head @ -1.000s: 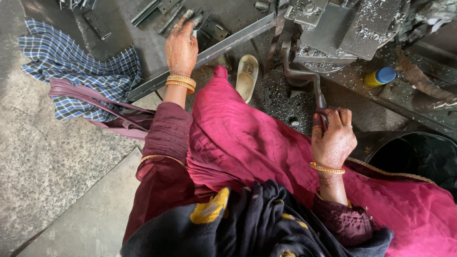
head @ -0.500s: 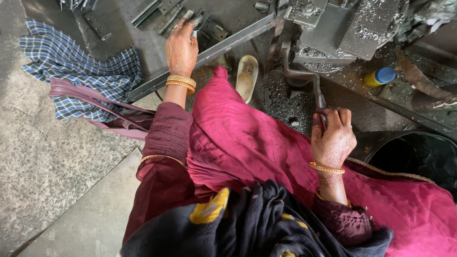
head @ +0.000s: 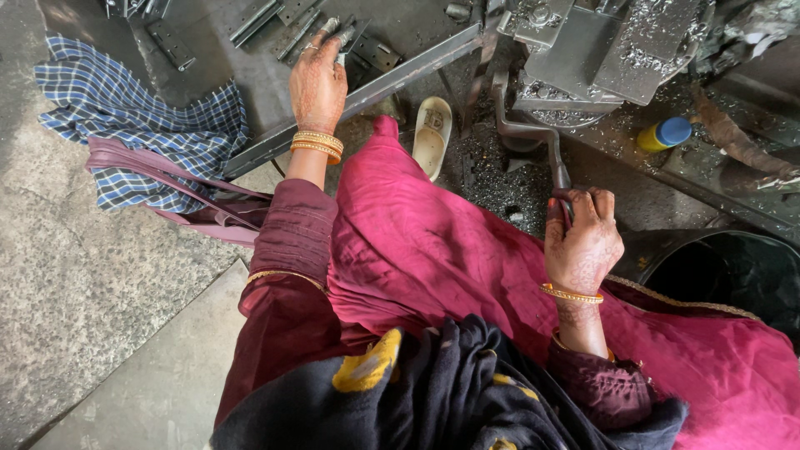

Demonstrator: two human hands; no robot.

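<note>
My left hand [head: 317,79] reaches forward over a long grey metal bar [head: 375,87] and pinches a small metal piece [head: 342,35] among several flat metal parts [head: 275,17] on the dark floor. My right hand [head: 583,242] is closed around the handle of a curved metal lever [head: 533,137] that runs up to a grey press machine [head: 600,50]. Both wrists carry gold bangles. Magenta cloth [head: 433,250] covers my lap between the two hands.
A blue checked cloth [head: 142,125] and a pink bag [head: 192,204] lie at the left. A cream sandal [head: 433,137] rests by the bar. A yellow bottle with a blue cap [head: 665,133] sits right of the machine. A black bucket [head: 725,275] stands at the right.
</note>
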